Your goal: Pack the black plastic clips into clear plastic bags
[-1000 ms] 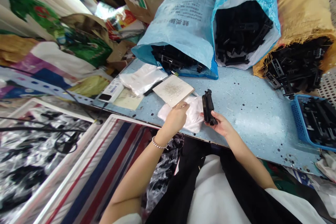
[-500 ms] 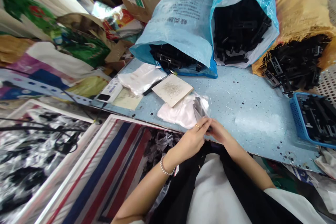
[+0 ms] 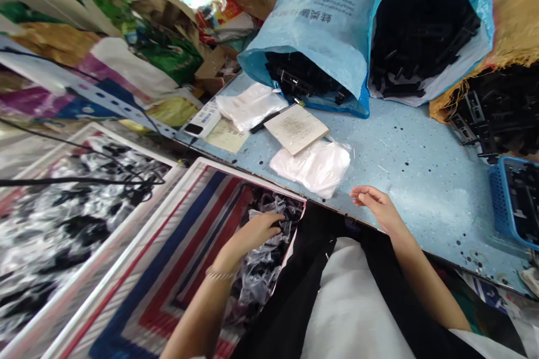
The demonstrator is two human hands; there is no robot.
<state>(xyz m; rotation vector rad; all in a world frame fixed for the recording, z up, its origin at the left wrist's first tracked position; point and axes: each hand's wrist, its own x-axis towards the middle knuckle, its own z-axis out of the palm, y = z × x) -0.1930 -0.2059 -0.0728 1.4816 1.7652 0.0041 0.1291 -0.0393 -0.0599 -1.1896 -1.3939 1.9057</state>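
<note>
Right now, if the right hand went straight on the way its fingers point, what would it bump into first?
Probably the pile of white plastic bags on the blue table, though the right hand might pass above it; its height is unclear.

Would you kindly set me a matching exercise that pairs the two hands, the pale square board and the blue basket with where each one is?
Column one
1. Left hand
2. Right hand
3. Pale square board
4. Blue basket

Column two
A. overlapping the white plastic bags
B. at the table's right, holding black parts
C. in the striped-lined bin
D. fingers curled, over the tabletop

Pairs: 1-C, 2-D, 3-A, 4-B
</note>
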